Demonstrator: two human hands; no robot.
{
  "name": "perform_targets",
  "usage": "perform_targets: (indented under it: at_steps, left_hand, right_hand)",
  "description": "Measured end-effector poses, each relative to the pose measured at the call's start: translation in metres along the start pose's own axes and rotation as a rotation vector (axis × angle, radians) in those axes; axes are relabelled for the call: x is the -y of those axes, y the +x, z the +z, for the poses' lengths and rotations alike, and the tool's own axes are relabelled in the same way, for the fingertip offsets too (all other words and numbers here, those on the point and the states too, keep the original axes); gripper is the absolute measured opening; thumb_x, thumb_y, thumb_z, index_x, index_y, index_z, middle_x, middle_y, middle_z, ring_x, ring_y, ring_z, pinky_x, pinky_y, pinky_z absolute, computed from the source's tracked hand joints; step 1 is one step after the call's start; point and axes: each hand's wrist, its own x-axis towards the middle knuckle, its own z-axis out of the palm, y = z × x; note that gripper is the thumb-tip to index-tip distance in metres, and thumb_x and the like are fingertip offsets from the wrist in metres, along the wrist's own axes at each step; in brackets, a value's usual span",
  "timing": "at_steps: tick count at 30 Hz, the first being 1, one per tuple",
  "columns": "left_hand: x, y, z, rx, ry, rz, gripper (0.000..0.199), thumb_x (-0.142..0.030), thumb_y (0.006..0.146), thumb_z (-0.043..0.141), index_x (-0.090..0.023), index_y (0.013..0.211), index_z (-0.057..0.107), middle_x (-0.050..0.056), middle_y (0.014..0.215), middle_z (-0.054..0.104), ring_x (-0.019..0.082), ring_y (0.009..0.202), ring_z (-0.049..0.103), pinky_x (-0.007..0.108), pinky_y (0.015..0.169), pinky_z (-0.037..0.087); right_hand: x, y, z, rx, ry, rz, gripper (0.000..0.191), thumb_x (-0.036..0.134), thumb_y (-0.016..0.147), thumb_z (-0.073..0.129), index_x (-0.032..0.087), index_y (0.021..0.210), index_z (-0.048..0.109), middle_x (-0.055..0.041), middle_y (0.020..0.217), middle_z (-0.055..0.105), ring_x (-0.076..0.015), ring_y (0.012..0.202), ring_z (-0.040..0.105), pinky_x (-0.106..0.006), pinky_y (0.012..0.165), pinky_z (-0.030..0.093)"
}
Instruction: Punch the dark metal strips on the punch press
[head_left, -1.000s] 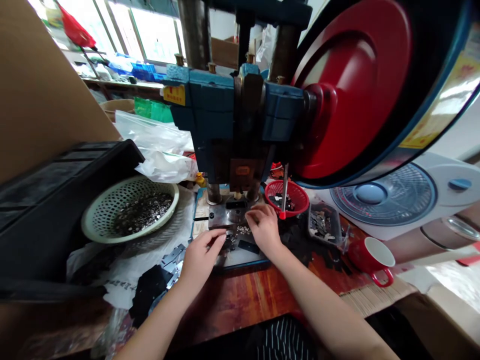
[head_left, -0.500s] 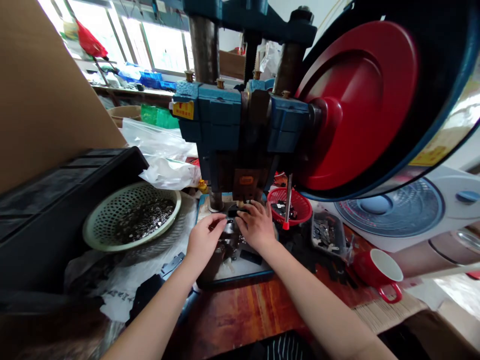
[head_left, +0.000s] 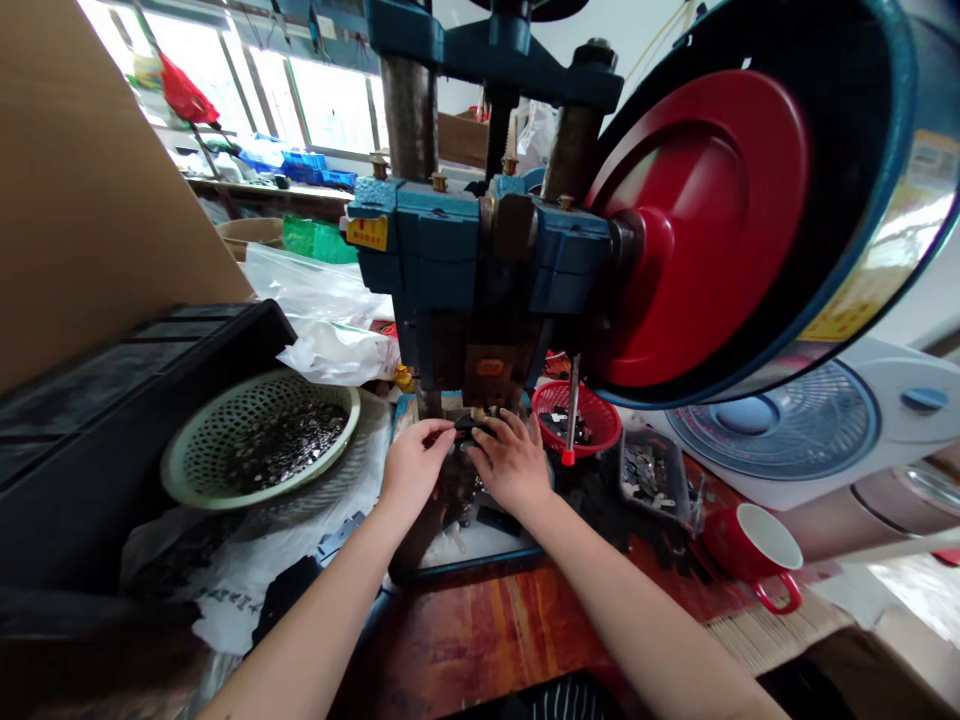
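Observation:
In the middle of the head view, a blue bench press [head_left: 431, 245] stands over its base. Under its ram lies a small black piece [head_left: 466, 424], partly covered by my fingers. My left hand [head_left: 411, 468] comes in from the left, thumb and forefinger closed at the near end of this piece. From the right, my right hand [head_left: 514, 465] rests by the same spot with its fingers bent and apart, their tips at the piece's other side. Below my right palm, a flat black block [head_left: 498, 519] lies on the press base [head_left: 442, 549].
To the left stand a pale green basket [head_left: 180, 470] of small dark bits and a black crate [head_left: 142, 390]. A red basket [head_left: 611, 415], a clear tub [head_left: 686, 490] of flat pieces, a red mug [head_left: 739, 540] and a fan [head_left: 885, 430] stand right. A red flywheel [head_left: 735, 220] overhangs them.
My left hand has brought the small black piece inward and up, beneath the ram. My right hand stays almost in place beside it. The whole view has shifted slightly.

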Motion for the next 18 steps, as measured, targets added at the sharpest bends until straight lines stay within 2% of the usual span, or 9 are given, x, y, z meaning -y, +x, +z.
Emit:
perform_targets:
  at_steps: [4,6,12,18]
  left_hand:
    - [-0.003,0.002,0.006,0.010,0.018,0.030,0.025,-0.038,0.079,0.053,-0.021,0.089,0.068,0.003,0.089,0.071,0.019,0.080,0.063,0.032,0.077,0.047]
    - [-0.003,0.005,0.011,0.020,0.045,0.062,0.025,-0.037,0.080,0.052,-0.020,0.090,0.069,0.003,0.089,0.071,0.019,0.081,0.063,0.032,0.076,0.048]
    - [0.001,0.011,0.022,-0.005,0.122,0.111,0.023,-0.034,0.079,0.053,-0.020,0.085,0.070,0.005,0.088,0.071,0.022,0.085,0.063,0.036,0.079,0.047]
    - [0.007,0.014,0.025,-0.047,0.190,0.153,0.021,-0.033,0.078,0.054,-0.021,0.083,0.071,0.005,0.086,0.069,0.022,0.086,0.061,0.037,0.083,0.045]
  right_hand:
    - [-0.007,0.002,0.006,-0.026,0.135,0.081,0.028,0.040,0.091,0.046,0.028,0.108,0.065,-0.0029,0.121,0.061,-0.0242,0.123,0.044,-0.051,0.104,0.030]
    - [-0.012,0.003,0.008,-0.066,0.181,0.097,0.028,0.037,0.092,0.044,0.027,0.110,0.064,-0.0035,0.121,0.061,-0.0233,0.122,0.045,-0.048,0.102,0.033]
    - [-0.017,-0.002,0.005,-0.068,0.097,0.007,0.025,0.037,0.090,0.049,0.032,0.109,0.065,0.0000,0.121,0.061,-0.0249,0.125,0.042,-0.053,0.108,0.021]
    - [-0.016,-0.001,0.004,-0.040,0.031,-0.020,0.026,0.040,0.089,0.051,0.034,0.110,0.064,0.0002,0.121,0.060,-0.0255,0.125,0.040,-0.055,0.108,0.018]
